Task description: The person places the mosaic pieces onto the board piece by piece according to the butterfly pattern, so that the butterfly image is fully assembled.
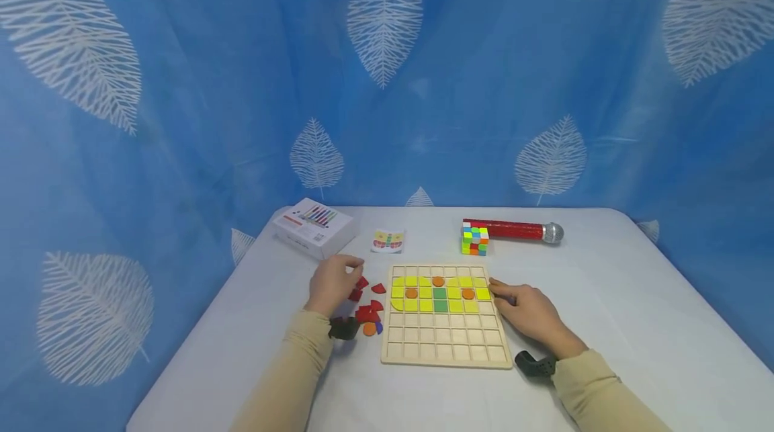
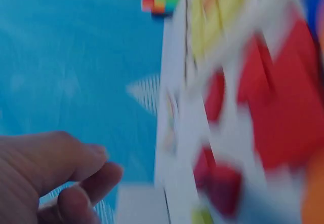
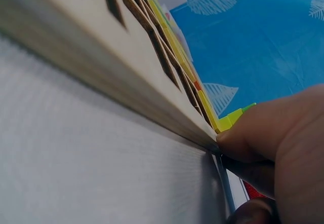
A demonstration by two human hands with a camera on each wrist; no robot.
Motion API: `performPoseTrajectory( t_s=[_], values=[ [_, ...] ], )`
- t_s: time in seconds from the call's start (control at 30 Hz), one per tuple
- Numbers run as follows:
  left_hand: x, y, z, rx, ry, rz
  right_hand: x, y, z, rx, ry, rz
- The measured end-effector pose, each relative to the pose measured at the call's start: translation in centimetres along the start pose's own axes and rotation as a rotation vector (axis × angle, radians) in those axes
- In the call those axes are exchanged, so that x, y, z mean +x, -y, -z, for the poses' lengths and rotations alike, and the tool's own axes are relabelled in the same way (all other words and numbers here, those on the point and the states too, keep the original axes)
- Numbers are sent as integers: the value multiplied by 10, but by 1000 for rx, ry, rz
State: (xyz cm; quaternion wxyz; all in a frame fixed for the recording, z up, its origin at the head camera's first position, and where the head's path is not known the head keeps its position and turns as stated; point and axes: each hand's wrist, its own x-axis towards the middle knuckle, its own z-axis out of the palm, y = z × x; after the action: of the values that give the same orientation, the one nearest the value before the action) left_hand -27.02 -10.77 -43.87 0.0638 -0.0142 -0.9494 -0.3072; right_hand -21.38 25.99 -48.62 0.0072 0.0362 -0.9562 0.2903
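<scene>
A wooden grid board [image 1: 444, 353] lies on the white table, its upper rows filled with yellow, green and orange tiles. At its right edge my right hand [image 1: 532, 312] pinches the rim; the right wrist view shows the thumb [image 3: 248, 133] against the side and fingers lower down. My left hand [image 1: 330, 282] hovers left of the board, over the upper end of a loose group of red pieces [image 1: 366, 315]. In the left wrist view its thumb [image 2: 66, 155] and loosely curled fingers hold nothing visible. An orange disc [image 1: 369, 329] and a blue piece [image 1: 379, 327] lie below the red ones.
Behind the left hand stands a white box [image 1: 314, 227]. A small picture card [image 1: 388, 241] with a coloured pattern lies beyond the board. At the back right are a puzzle cube [image 1: 474, 241] and a red microphone [image 1: 514, 230]. Blue curtain [image 1: 423, 136] hangs behind the table.
</scene>
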Motion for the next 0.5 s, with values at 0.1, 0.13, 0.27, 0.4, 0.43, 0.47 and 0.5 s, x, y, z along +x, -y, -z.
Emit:
performPoseTrajectory(
  t_s=[0.1,0.13,0.27,0.4,0.43,0.47,0.5],
  values=[
    [2,27,2,19,-56,63,-1,1,1,3,5,-2],
    [2,34,1,23,-56,80,-2,1,1,5,7,-3],
    [0,51,-5,9,-15,128,-3,3,0,6,11,-8],
    [1,55,-10,15,10,135,-4,4,0,5,15,-11],
    [1,56,-11,15,8,132,-4,5,1,5,16,-12],
    [1,56,-12,17,7,127,-5,5,1,3,16,-11],
    [1,56,-14,19,7,125,-5,4,2,0,13,-11]
  ],
)
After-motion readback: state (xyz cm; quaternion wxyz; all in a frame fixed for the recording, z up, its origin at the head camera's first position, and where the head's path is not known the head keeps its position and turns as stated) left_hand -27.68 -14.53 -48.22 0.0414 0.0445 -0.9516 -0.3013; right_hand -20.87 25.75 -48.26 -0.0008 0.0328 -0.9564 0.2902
